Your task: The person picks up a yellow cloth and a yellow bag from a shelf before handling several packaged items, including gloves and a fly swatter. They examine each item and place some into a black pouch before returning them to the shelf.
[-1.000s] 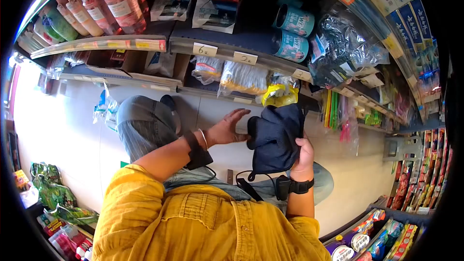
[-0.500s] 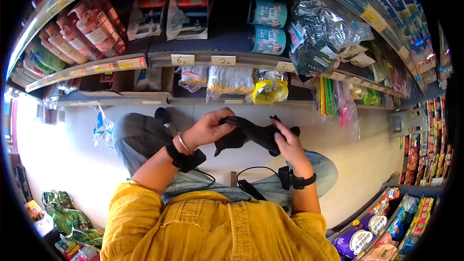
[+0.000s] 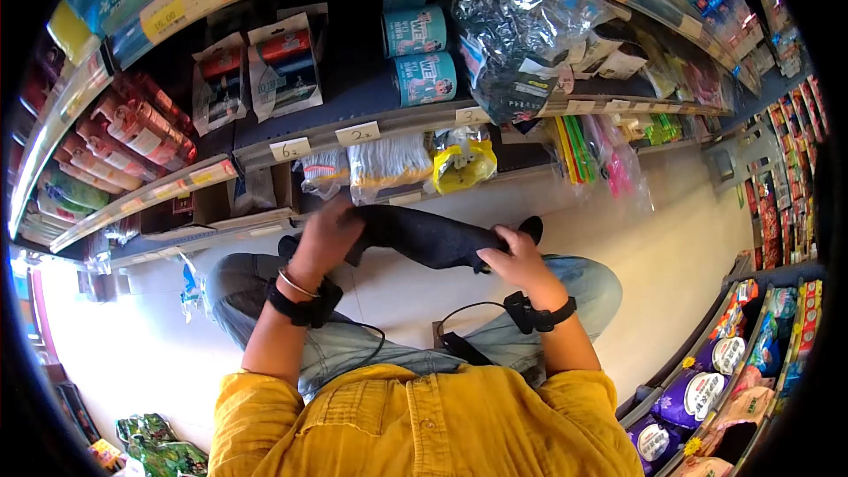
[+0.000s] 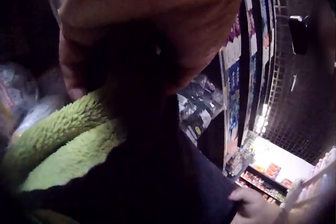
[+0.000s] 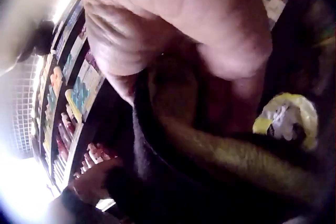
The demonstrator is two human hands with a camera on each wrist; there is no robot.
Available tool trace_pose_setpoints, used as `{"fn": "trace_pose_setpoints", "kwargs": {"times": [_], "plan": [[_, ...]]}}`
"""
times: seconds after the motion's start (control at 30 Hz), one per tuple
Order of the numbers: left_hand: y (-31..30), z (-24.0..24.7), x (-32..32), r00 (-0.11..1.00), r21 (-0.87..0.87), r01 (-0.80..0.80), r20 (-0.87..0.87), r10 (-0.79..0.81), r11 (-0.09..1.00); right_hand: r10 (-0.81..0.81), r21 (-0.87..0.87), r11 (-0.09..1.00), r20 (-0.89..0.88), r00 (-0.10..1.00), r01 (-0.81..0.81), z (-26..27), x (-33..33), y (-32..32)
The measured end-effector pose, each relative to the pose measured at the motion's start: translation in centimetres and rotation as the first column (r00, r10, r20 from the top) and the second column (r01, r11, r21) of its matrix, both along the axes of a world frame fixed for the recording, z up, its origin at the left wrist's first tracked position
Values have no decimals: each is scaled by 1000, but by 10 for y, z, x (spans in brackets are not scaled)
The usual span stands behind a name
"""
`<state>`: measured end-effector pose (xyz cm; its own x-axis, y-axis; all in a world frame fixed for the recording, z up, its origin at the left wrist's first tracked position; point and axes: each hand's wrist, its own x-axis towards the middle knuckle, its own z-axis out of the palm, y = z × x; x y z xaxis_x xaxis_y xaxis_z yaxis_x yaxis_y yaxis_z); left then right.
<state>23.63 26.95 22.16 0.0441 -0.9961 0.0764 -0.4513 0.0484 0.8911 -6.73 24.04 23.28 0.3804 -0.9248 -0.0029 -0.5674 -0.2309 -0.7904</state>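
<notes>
A dark cloth piece [image 3: 424, 237] with a drawstring-like dark tip stretches between both hands over the floor. My left hand [image 3: 322, 234], blurred in the head view, grips its left end. At the other end my right hand [image 3: 521, 258] pinches the edge, thumb on top. Fuzzy yellow-green lining [image 4: 68, 150] shows at the cloth's fold below the left hand's fingers in the left wrist view. In the right wrist view, yellowish lining [image 5: 236, 158] lies inside the dark rim beneath the curled right fingers. Dark folds hide parts of the left fingers.
Just beyond the hands runs a shelf edge [image 3: 336, 141] with price tags. Below it lie a yellow-rimmed bag [image 3: 465, 166] and packed cotton swabs [image 3: 389, 168]. Teal cans [image 3: 424, 79] and a crinkled plastic bag [image 3: 521, 44] sit above. Purple packs [image 3: 693, 397] stand at lower right.
My left hand has gone from spread beside the bunched cloth to gripping it. The cloth now stretches sideways between the hands. The head view has turned rightward.
</notes>
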Motion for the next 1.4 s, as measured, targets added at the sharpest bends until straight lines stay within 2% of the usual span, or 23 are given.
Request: {"fn": "trace_pose_setpoints", "kwargs": {"times": [0.03, 0.1, 0.17, 0.2, 0.23, 0.27, 0.3, 0.37, 0.43, 0.53, 0.57, 0.63, 0.67, 0.73, 0.8, 0.9, 0.97, 1.03, 1.1, 1.17, 1.23, 1.37, 1.4], "plan": [[0, -3, -10, 999, -90, 28, 23, -26, 996, -72, 183, 981, 10, 997, 69, 4, 5, 1], [7, 8, -36, 995, 196, 80, -80, -65, 977, -107, 150, 984, 51, 993, 98, 4, 23, 12], [11, -4, -57, 965, 237, 231, -180, -191, 944, -55, 272, 962, 250, 967, -15, -21, 34, 18], [14, -3, -68, 961, 211, 262, -151, -233, 942, -98, 374, 927, 280, 955, -15, -38, 40, 23], [16, -2, -77, 955, 187, 292, -119, -273, 938, -56, 226, 974, 268, 962, -7, -24, 47, 25], [20, 2, -81, 949, 98, 308, -97, -299, 946, -153, 405, 914, 348, 925, -1, -33, 46, 25], [21, -5, -82, 918, 204, 356, -260, -301, 912, -259, 572, 820, 400, 879, -19, -42, 43, 27], [23, -31, -77, 880, 59, 439, -232, -415, 896, -201, 460, 884, 528, 825, -79, -39, 41, 29], [24, -11, -83, 735, 406, 450, -675, -72, 796, -31, 285, 953, 418, 908, -99, -29, 40, 30], [18, 11, -87, 789, 294, 543, -499, -358, 787, -13, 241, 970, 141, 990, -22, -36, 41, 30], [3, -7, -85, 702, 284, 708, -384, -600, 646, -38, 225, 974, 69, 997, 21, -35, 43, 29], [20, 3, -92, 834, 215, 547, -227, -503, 809, -48, 230, 973, 270, 962, -16, -36, 46, 27], [20, 8, -90, 848, 216, 524, -225, -481, 824, -53, 226, 974, 264, 963, -8, -28, 42, 25], [22, 13, -85, 763, 189, 585, -459, -456, 789, -35, 227, 974, 261, 965, -26, -22, 36, 19], [21, 4, -82, 786, 162, 541, -447, -427, 826, -51, 249, 968, 121, 991, 20, -23, 31, 15], [16, -17, -84, 825, 159, 456, -445, -349, 876, -71, 313, 950, 191, 979, 8, -11, 34, 14], [14, -20, -79, 905, 19, 289, -333, -266, 957, -69, 256, 966, 113, 991, 38, -10, 28, 16], [15, -16, -73, 915, 27, 236, -343, -213, 971, -80, 145, 986, -45, 996, 86, -7, 23, 19], [16, -22, -71, 973, -164, 187, -106, -206, 969, 9, 173, 985, -34, 999, -3, 7, 21, 20], [18, -22, -73, 963, -250, 209, -115, -243, 946, 100, 202, 975, -20, 995, -94, 13, 22, 20], [21, -15, -75, 901, -122, 421, -56, -429, 899, 205, 127, 969, 55, 977, -211, 16, 24, 20], [19, -7, -76, 888, -23, 446, -112, -445, 895, 150, 66, 986, 43, 988, -153, 28, 29, 23], [18, -7, -76, 887, -88, 443, -102, -451, 892, 141, 64, 987, 71, 987, -146, 24, 26, 23]]}}
